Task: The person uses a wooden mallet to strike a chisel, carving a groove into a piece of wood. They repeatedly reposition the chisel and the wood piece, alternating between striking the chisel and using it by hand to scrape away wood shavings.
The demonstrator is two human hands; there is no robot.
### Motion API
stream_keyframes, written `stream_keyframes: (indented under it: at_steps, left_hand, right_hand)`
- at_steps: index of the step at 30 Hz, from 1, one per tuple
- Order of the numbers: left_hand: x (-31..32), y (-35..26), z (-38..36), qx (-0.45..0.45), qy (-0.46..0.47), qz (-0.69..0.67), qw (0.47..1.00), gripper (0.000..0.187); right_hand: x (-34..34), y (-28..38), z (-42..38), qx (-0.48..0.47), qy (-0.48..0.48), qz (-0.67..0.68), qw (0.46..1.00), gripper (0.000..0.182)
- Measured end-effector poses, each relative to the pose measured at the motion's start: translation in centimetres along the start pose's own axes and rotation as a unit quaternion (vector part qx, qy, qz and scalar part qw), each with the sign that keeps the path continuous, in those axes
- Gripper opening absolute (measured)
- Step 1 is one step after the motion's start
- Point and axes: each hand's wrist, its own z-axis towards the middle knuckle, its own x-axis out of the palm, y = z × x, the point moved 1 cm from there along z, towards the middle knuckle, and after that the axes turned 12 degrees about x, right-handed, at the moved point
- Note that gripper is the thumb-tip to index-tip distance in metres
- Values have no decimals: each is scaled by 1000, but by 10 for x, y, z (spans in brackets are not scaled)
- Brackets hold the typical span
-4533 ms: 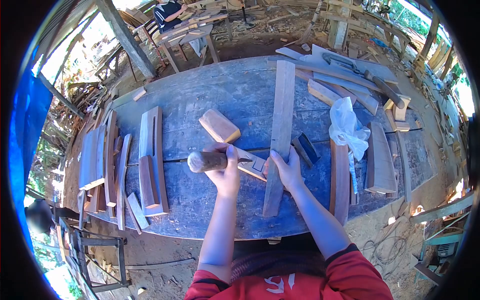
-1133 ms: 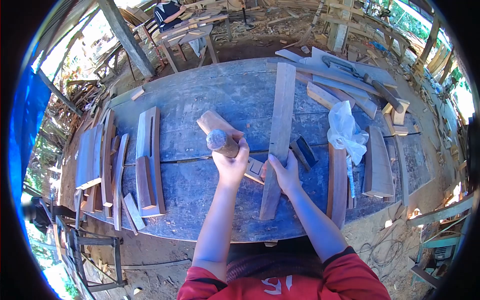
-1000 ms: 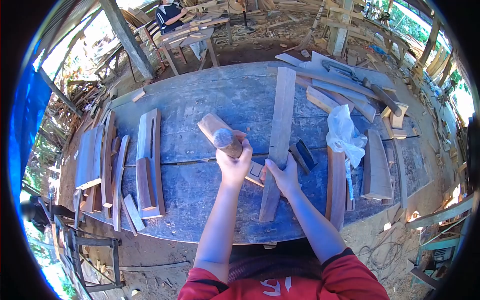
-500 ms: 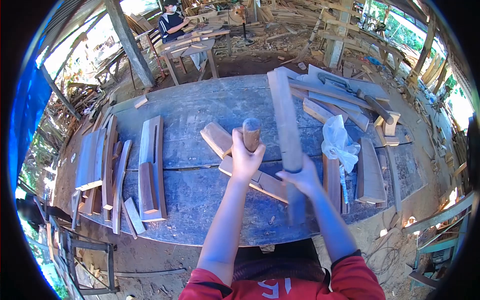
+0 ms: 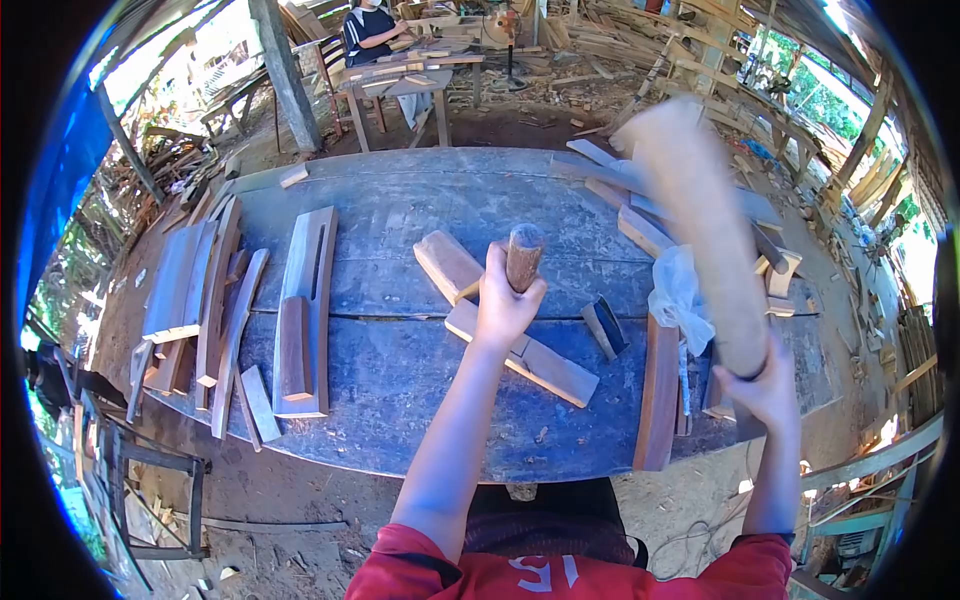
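Note:
My left hand [image 5: 510,309] is wrapped round an upright wooden handle [image 5: 524,258], whose rounded top shows above the fist. Under that hand lies a wooden piece [image 5: 552,371], which meets a second piece [image 5: 447,264] at an angle on the blue worn table [image 5: 390,350]. My right hand [image 5: 768,391] is closed round the lower end of a long thick wooden club [image 5: 700,220], raised over the table's right side and blurred by motion. Whatever is at the handle's lower end is hidden by my left hand.
Slotted and curved boards [image 5: 305,310] lie on the left. A plastic bag [image 5: 680,297], a reddish board [image 5: 656,395], a small dark-sided block [image 5: 604,328] and stacked boards lie on the right. Beyond, a person [image 5: 372,32] is at another table [image 5: 400,75].
My right hand has moved right with the club, which now leans over the right side. The small dark-sided block has come into view. The whole view has shifted slightly.

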Motion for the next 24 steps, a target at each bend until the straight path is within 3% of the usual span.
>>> stream_keyframes:
  at_steps: [3,4,5,7,8,9,11,12,13,14,15,16,17,19,20,22,23,24]
  left_hand:
    - [0,-6,0,-5,-2,-9,1000,28]
    - [0,-8,1,5,4,3,1000,27]
    - [0,-9,1,6,4,5,1000,27]
    - [2,-9,2,6,1,-1,1000,27]
    - [2,-6,3,8,0,-2,1000,27]
    - [0,-3,1,-8,16,0,1000,32]
    - [-1,-1,-2,-28,32,1,999,38]
    - [-1,-3,-1,-24,34,5,999,39]
    - [-1,-4,-1,-19,37,10,999,39]
    - [0,-4,-1,-18,36,11,999,39]
    - [2,-3,-2,2,21,-1,1000,34]
    - [2,-3,-3,22,8,-13,1000,29]
    - [1,-4,-2,25,11,-13,1000,29]
    - [0,-7,-3,11,9,-13,1000,29]
    - [-1,-5,-4,9,8,-13,1000,29]
    - [-2,-1,-3,-15,41,-7,999,39]
    - [-1,-1,-3,-13,41,-7,999,39]
    - [1,-1,-2,5,32,-12,999,39]
  right_hand:
    - [20,-14,-6,24,-71,118,990,53]
    - [13,4,-4,-43,7,28,999,55]
    - [8,7,0,-44,6,30,999,55]
    - [4,5,4,43,180,-121,975,59]
    - [2,1,3,-7,101,-101,990,58]
    - [7,-3,1,-7,102,-102,989,58]
    - [16,-8,-4,-16,-96,88,991,50]
    - [24,-4,-10,46,-57,203,976,46]
    - [21,4,-8,44,-57,203,977,46]
    - [14,16,-4,10,36,3,999,46]
    - [13,22,-2,-23,128,-196,972,47]
    - [12,17,-2,-25,143,-154,977,47]
    - [13,18,-3,-24,140,-152,978,47]
    - [11,22,-6,-39,-21,21,999,46]
    - [18,13,-9,-39,-19,21,999,46]
    - [34,-3,-12,-37,-131,150,979,48]
    - [28,-2,-10,-38,-132,150,979,48]
    - [19,15,-6,-10,14,-34,999,50]
